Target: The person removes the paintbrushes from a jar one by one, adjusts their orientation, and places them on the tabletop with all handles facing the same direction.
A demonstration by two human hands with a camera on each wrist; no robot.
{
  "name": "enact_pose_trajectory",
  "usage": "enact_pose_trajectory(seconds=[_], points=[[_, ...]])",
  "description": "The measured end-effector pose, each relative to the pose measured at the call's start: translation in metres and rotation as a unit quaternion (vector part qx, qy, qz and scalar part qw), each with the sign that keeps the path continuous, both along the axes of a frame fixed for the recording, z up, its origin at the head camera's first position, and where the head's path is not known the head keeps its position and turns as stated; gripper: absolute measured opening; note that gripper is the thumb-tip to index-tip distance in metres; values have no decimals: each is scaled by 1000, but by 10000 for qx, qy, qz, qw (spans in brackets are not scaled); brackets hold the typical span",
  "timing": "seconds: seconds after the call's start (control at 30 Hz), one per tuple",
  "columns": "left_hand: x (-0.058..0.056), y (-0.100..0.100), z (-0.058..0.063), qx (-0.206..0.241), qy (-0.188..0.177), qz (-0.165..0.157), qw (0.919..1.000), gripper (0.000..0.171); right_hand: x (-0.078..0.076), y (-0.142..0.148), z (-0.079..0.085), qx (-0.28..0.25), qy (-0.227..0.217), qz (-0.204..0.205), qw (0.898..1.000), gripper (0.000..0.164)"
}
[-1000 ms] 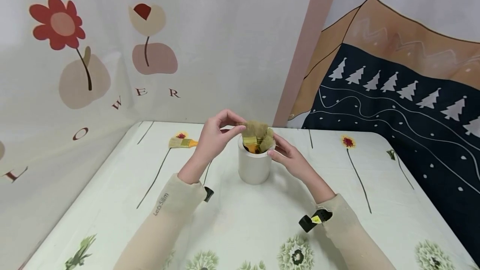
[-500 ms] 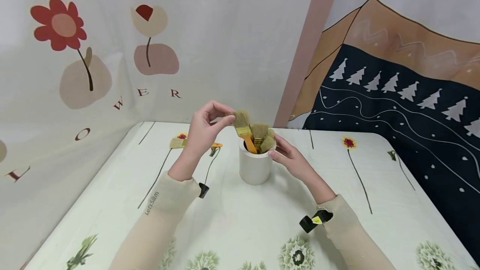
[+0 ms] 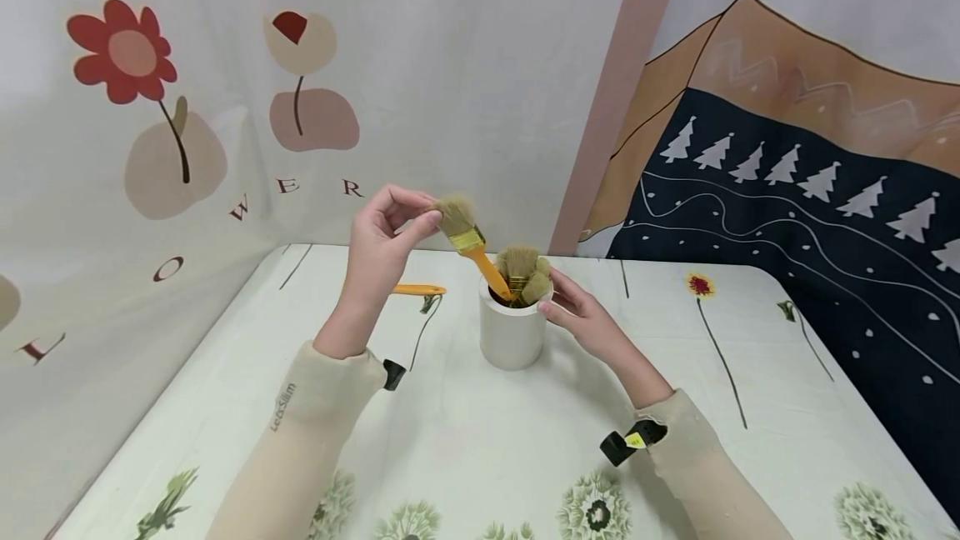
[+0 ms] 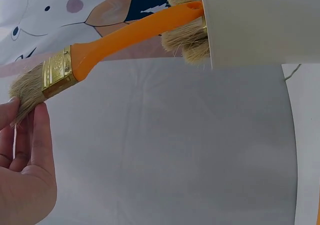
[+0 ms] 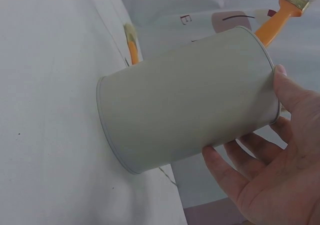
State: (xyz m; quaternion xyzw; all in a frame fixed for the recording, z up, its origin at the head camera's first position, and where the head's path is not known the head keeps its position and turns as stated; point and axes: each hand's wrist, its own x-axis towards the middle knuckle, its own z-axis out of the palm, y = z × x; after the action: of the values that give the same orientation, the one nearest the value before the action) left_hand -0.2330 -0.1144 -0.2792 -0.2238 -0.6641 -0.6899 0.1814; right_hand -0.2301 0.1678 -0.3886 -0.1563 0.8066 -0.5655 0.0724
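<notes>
Evidently the work here is drawing a flat paintbrush out of a white cylindrical canister: the brush is at the canister's mouth, with its handle end right by the rim, though how much of the tip lies inside is hard to tell. The left hand pinches the bristles between thumb and fingers, while the right hand grips the canister near its rim, thumb at the edge and fingers along the wall. To do this well, I would keep the right hand steady so the canister stays upright, and pull along the handle's own line until the end clears the rim, rather than levering it sideways; the upright brushes beside it could otherwise snag. Since bristles give way, a firm, even pinch nearer the brass-coloured ferrule should turn less in the fingers. As for direction, the bristles point up and to the person's left, and the orange handle runs down to the right, so the long axis slants diagonally across the canister's vertical one. Another paintbrush lies on the printed tablecloth, partly hidden behind the left wrist in the head view.
</notes>
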Motion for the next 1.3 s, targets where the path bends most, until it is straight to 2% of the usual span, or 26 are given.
enact_pose_trajectory(seconds=[0.47,1.03,1.3], points=[[-2,-18,-2,480,119,273,9984,15,-1,0,-1,-17,70,33,10000,68],[-5,-41,-11,950,-151,910,9912,16,-2,1,-3,-27,85,65,9999,68],[-9,-50,-18,957,-323,1202,9876,14,-1,1,-1,-64,15,29,10000,68]])
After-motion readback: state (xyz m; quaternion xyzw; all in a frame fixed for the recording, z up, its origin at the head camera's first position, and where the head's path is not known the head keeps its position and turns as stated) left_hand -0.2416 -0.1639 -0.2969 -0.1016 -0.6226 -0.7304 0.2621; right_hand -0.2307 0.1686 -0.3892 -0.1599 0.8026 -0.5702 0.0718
